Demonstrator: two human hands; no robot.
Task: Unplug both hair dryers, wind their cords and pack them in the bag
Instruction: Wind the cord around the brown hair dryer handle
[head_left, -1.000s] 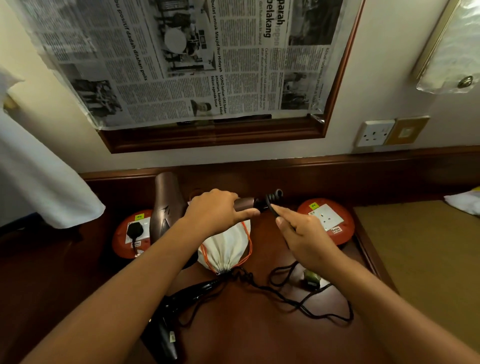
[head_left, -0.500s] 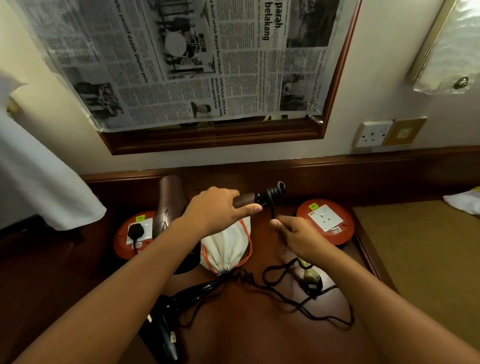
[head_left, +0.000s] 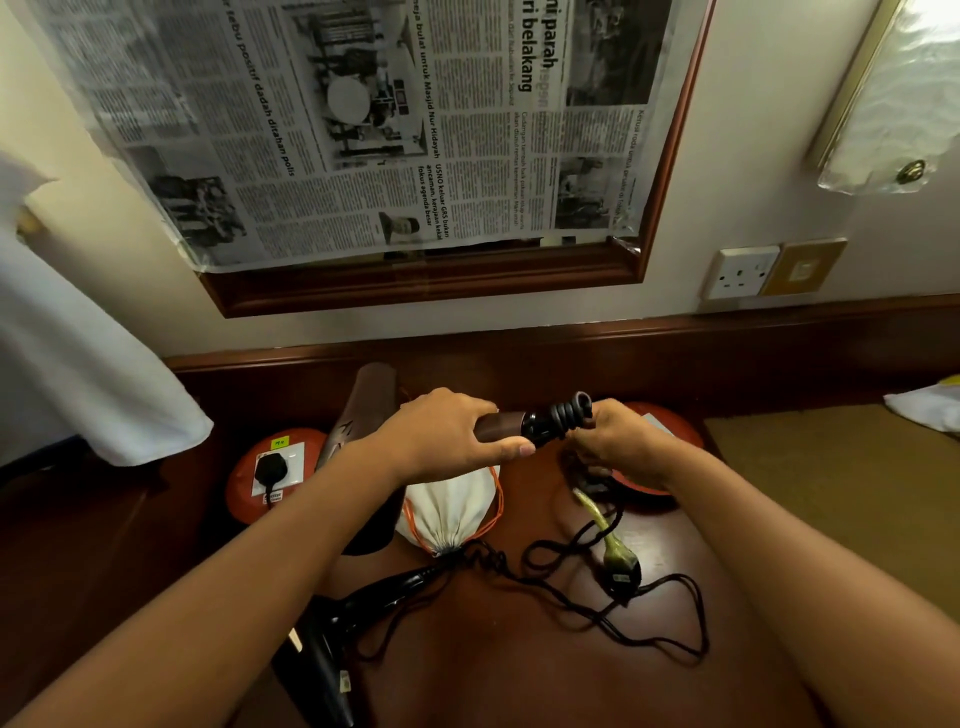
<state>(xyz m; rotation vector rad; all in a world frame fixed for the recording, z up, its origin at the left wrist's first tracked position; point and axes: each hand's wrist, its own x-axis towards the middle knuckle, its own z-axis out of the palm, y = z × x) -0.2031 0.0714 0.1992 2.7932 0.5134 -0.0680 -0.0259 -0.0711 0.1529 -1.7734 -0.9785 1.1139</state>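
The left hand is wrapped round the handle of the brown hair dryer, holding it level above the desk, while the right hand has its fingers curled on the dryer's cord right at the handle's end, where a few tight turns are already stacked. From the head camera, the only view there is, that winding looks barely under way: most of the cord hangs down from the right hand and lies in loose loops on the wood, with its plug free on the desk, so this dryer is clearly unplugged. The black hair dryer lies near the front edge, its cord trailing loose and unwound past the white drawstring bag, which sits pulled shut just under the left hand with nothing visibly packed into it. A black plug sits in the socket on the red disc at the left; I would guess it belongs to the black dryer, though I cannot trace the lead. So, by my reckoning: one unplugging done, one wind started, the rest still ahead.
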